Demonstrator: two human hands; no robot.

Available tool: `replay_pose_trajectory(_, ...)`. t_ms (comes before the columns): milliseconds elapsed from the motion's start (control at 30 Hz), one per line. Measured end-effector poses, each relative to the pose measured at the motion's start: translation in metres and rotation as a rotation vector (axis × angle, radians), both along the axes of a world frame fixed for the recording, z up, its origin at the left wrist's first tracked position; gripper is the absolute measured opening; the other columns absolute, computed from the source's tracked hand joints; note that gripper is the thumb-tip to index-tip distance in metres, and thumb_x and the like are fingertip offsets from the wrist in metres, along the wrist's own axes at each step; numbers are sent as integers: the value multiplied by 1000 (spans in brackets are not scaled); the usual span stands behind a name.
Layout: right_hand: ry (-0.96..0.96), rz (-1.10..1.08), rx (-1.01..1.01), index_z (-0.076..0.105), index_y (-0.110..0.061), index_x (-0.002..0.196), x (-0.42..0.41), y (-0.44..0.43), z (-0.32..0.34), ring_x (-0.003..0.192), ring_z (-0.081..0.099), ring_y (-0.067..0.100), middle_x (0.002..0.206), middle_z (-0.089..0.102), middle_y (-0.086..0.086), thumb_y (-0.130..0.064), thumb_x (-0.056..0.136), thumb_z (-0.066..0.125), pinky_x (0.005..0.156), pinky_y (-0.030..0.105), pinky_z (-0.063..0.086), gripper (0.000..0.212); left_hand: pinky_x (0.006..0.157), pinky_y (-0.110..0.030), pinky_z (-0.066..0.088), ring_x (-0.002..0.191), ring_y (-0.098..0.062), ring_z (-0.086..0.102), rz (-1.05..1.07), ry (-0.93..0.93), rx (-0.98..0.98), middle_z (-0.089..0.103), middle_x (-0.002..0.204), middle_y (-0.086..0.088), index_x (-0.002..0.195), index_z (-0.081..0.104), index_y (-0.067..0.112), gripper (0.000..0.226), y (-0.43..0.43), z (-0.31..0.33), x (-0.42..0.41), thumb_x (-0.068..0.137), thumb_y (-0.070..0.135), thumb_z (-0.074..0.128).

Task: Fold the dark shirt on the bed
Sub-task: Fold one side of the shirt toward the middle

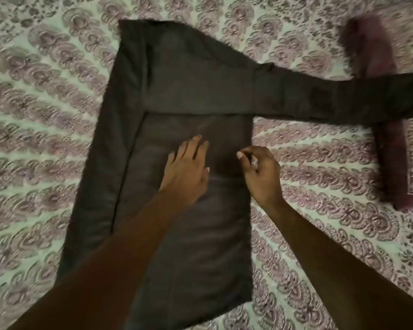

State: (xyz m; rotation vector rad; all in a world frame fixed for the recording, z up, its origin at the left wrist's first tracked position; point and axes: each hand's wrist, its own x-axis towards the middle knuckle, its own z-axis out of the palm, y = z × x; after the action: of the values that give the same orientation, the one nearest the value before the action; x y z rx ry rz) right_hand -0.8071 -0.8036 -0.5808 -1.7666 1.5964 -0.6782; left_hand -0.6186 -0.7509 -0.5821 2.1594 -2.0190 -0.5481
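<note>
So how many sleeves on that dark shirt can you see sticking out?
1. One sleeve stretches off the dark shirt to the right, reaching over the maroon cloth. The other sleeve may be folded in, hidden.

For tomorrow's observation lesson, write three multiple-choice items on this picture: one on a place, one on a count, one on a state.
1. Where does the long sleeve of the dark shirt point?
A. toward the picture's right edge
B. toward the left edge
C. toward the bottom edge

2. How many bare hands are over the shirt?
A. none
B. one
C. two

3. How is the left hand held?
A. fist clenched around cloth
B. open, palm down on the shirt
C. lifted off the patterned bedsheet, pointing up

Answers:
1 A, the sleeve stretches right across a maroon cloth.
2 C, the left hand and right hand both show.
3 B, its fingers lie spread flat on the fabric.
</note>
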Motion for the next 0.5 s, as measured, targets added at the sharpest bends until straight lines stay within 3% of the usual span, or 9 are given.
replay_pose_trajectory(100,26,-113,5,74,-4,104,-37,-52,-2,101,61,19,111,66,15,-7,93,69,82,8,45,13,117,-54,32,155,-30,20,13,-27,40,11,173,-4,164,18,17,78,-67,-3,-33,99,41,55)
replay_pose_trajectory(267,16,-374,62,72,-1,107,-87,-126,-9,106,65,33,112,68,20,-9,92,68,97,40,52,18,121,-57,27,159,-29,11,-58,-80,110,-2,174,2,165,8,25,87,-148,-18,-60,98,48,58)
replay_pose_trajectory(400,216,-459,7,71,-9,114,-118,-178,-10,119,58,34,125,63,16,-24,92,68,103,38,46,26,122,-58,23,159,-29,12,-22,-67,173,3,175,3,165,13,28,86,-162,-39,-69,96,48,61)
replay_pose_trajectory(500,332,-562,62,62,-19,127,-125,-210,-12,132,47,36,140,51,13,-37,93,70,109,49,39,39,125,-56,18,160,-29,10,5,-36,92,1,175,4,166,12,29,79,-145,-53,-72,101,45,54)
